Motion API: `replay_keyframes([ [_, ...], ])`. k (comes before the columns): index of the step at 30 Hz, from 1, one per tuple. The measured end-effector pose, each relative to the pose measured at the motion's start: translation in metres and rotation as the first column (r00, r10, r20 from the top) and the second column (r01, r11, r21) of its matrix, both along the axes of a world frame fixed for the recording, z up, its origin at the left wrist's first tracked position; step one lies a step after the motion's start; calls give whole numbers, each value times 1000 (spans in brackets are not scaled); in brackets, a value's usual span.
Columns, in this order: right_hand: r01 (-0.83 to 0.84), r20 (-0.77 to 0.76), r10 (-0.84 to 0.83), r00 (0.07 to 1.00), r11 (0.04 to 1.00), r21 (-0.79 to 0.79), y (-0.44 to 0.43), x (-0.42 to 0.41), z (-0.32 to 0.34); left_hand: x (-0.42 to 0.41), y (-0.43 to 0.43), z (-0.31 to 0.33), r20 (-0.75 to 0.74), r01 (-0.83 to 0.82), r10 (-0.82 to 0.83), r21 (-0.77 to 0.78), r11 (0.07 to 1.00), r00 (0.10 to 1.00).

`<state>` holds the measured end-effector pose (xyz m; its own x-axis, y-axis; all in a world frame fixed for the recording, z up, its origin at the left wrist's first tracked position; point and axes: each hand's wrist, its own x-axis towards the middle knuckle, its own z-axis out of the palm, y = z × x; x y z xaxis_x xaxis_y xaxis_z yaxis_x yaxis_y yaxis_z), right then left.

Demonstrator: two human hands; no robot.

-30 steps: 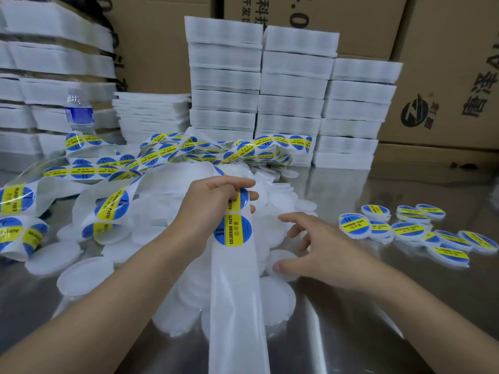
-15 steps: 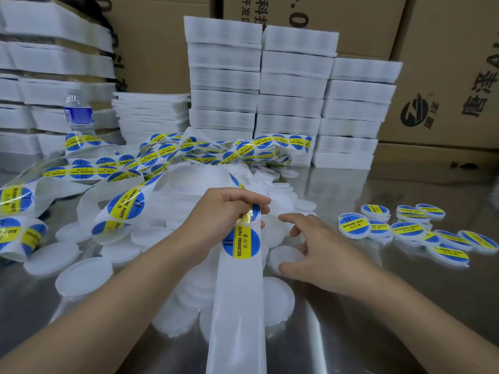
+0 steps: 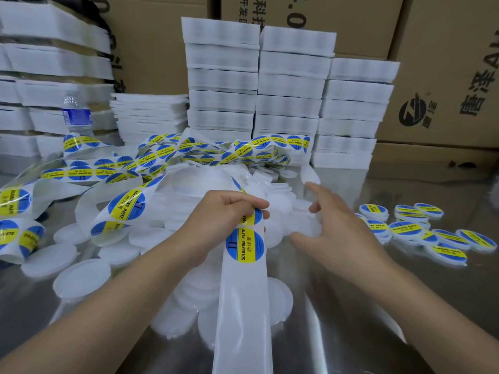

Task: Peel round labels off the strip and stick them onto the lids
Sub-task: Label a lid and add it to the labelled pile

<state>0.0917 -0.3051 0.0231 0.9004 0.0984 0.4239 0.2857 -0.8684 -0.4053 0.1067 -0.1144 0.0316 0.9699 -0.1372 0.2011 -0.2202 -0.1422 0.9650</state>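
A heap of bare lids (image 3: pixel 280 201) lay at the centre of the table (image 3: pixel 324 346). The label strip (image 3: pixel 243 306) ran from 6 o'clock up over the heap, through the left hand (image 3: pixel 221 214), and coiled on toward 9 and 11 o'clock. The right hand (image 3: pixel 340 233) was at the heap's 3 o'clock edge, with labelled lids (image 3: pixel 405 228) further out that way. Stacked trays (image 3: pixel 291 90) stood at 12 o'clock, a bottle (image 3: pixel 77 114) at 10, cartons (image 3: pixel 445 76) behind them.

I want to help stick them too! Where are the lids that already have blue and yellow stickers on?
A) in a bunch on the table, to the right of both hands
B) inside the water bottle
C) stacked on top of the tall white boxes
A: the labelled lids lie in a loose cluster on the shiny table, to the right of the right hand.
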Motion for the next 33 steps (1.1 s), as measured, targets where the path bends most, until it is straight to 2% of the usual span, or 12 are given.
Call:
replay_keyframes([
  [7,-133,178,102,979,976,170,5,-3,1,-2,-1,-1,6,25,-25,4,1000,1000],
  [13,-201,232,167,958,971,131,11,-5,-3,-1,-1,-1,29,-33,30,118,992,999],
  [19,-274,324,219,921,952,137,11,-6,-1,-2,-1,0,33,-9,6,98,995,999],
  [33,-356,379,320,868,934,27,12,-7,-2,-2,-2,1,-35,12,-9,79,997,999],
])
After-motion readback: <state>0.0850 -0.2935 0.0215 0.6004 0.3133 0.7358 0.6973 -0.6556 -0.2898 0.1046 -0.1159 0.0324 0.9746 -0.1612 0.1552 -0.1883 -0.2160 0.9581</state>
